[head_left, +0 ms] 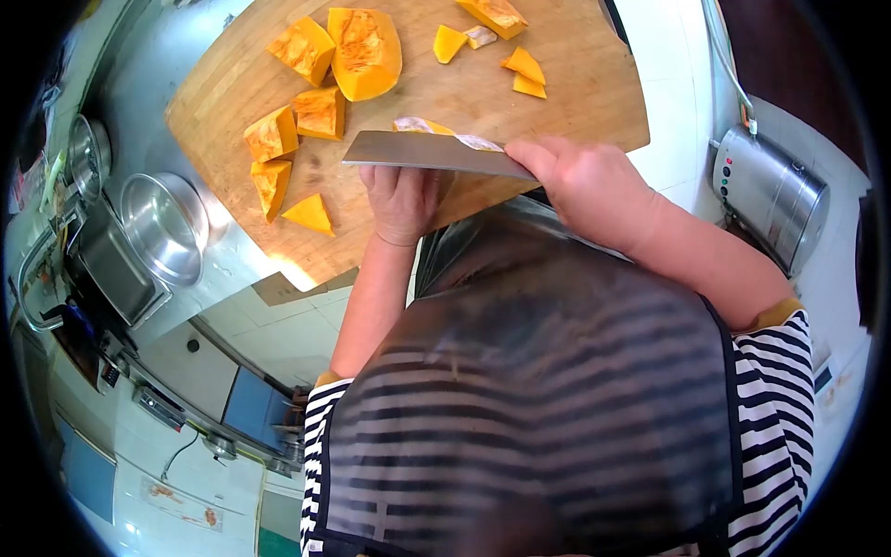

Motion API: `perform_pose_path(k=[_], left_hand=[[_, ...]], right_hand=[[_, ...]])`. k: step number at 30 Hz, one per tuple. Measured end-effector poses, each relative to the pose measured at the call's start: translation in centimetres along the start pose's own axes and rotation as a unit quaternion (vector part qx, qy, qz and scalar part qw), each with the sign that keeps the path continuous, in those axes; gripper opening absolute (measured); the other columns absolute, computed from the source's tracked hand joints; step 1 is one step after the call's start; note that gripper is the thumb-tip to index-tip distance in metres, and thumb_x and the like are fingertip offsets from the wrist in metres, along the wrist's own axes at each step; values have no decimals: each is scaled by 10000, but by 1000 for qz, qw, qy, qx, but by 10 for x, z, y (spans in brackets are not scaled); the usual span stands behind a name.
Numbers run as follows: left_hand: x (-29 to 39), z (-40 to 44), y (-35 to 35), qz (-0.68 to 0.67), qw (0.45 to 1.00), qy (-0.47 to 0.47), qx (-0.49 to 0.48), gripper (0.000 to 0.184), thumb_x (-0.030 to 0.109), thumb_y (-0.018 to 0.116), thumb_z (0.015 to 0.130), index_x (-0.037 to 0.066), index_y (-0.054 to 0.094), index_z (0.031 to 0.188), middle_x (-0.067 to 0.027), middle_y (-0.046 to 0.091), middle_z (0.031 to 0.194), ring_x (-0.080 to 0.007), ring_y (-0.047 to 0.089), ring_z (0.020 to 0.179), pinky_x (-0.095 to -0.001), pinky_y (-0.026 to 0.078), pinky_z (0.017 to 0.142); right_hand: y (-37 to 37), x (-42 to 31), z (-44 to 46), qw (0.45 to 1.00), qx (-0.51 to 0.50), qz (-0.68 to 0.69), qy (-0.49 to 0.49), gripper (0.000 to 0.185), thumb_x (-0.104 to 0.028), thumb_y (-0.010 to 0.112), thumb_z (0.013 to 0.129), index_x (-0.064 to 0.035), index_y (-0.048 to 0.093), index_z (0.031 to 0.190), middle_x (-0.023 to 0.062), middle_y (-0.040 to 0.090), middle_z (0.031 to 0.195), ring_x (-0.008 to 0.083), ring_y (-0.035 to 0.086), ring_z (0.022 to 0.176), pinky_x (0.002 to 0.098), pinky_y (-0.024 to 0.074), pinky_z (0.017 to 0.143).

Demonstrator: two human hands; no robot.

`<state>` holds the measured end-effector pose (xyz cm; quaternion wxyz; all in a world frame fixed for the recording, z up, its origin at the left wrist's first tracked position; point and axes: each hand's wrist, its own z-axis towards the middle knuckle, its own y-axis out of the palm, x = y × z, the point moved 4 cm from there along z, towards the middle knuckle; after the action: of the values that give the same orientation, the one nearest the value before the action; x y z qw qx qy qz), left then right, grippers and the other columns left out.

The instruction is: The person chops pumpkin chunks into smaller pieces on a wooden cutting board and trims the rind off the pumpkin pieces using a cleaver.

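A wide cleaver is in my right hand, whose fingers are closed round its handle end. The blade reaches left above the wooden board. It hides the fingertips of my left hand, which is bent and closed at the board's near side; what it grips is hidden. Just beyond the blade, a strip of orange pumpkin with pale, whitish patches shows. Large pumpkin chunks lie at the upper left of the board, with smaller chunks below them and a wedge near its left edge.
The wooden board carries more small pumpkin pieces at its upper right. Metal bowls stand left of it, beside a rectangular metal tray. A steel appliance with a cable stands at the right.
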<state>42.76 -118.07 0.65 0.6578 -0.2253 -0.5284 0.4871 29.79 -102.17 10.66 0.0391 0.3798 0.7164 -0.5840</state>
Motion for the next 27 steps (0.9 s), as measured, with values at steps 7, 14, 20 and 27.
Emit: perform_pose_path(k=[7,14,20,27], left_hand=[[1,5,-2,-24,999,9,26,332,161,744,712,104,638,1022,-118,536,1123,-322,474,1053,-424,353,915],[8,13,-8,-64,997,11,49,313,86,760,676,112,631,960,-70,564,1053,-286,508,1001,-377,381,890],[9,15,-9,-67,996,2,56,291,62,727,678,101,637,952,-55,565,1036,-267,514,982,-358,424,856],[6,15,-8,-85,995,3,45,332,66,753,668,100,621,971,-62,575,1045,-273,514,1017,-370,386,891]], right_hand=[[3,-9,17,999,-33,10,3,251,-17,578,719,-19,545,968,162,633,764,327,648,691,415,522,579],[25,0,57,993,-110,-14,38,436,-8,569,722,-62,548,1154,168,651,821,346,636,732,422,516,639],[22,12,35,995,-89,-15,36,408,-33,563,748,-85,566,1153,171,647,793,356,631,724,429,510,624],[0,31,3,997,-55,1,48,407,-31,540,749,-92,584,1149,185,635,740,356,627,679,451,497,596]])
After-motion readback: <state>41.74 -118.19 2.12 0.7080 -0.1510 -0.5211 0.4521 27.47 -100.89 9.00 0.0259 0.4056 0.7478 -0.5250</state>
